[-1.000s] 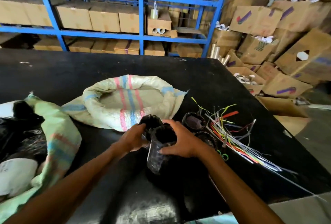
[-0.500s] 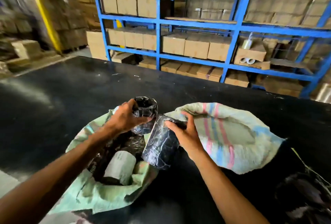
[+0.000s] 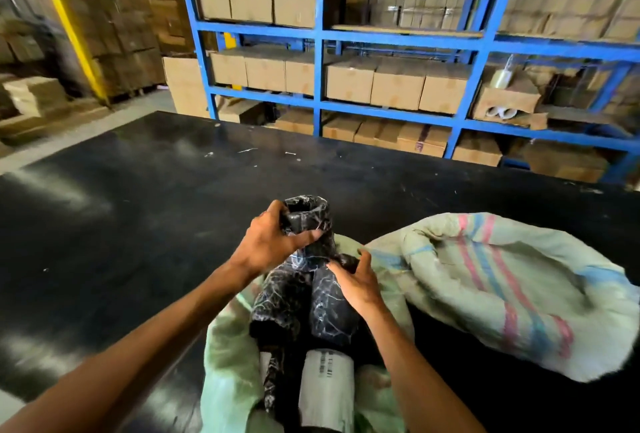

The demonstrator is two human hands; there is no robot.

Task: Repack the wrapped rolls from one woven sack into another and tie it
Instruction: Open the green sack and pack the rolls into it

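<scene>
Packing was under way, not near its end, as far as the view showed. The left hand (image 3: pixel 268 242) gripped a black marbled wrapped roll (image 3: pixel 306 216) near its upper end, fingers and thumb curled round it, holding it raised above the mouth of the green woven sack (image 3: pixel 228 363) at the near table edge. The right hand (image 3: pixel 356 282) grasped the top of a second black roll (image 3: pixel 330 308), which stood leaning inside that same sack. Beside it in the sack lay a white-wrapped roll (image 3: pixel 325 380), and another dark roll (image 3: pixel 273 315) sat to its left, touching.

Judged from this: several rolls were already in the green sack, and two more were being set in. The striped woven sack (image 3: pixel 502 280), to the right on the black table (image 3: pixel 138 207), lay slumped with its mouth rolled open; no rolls could be seen in it, though its inside was only partly visible. It seemed likely to be the emptied source, but that could not be told for certain.

Left to do, by the look of things: seat both held rolls, gather the green sack's mouth, tie it. No tying cord was in view. The sack's mouth was still wide open and untied.

Blue shelving (image 3: pixel 320 34) with cartons stood behind.
</scene>
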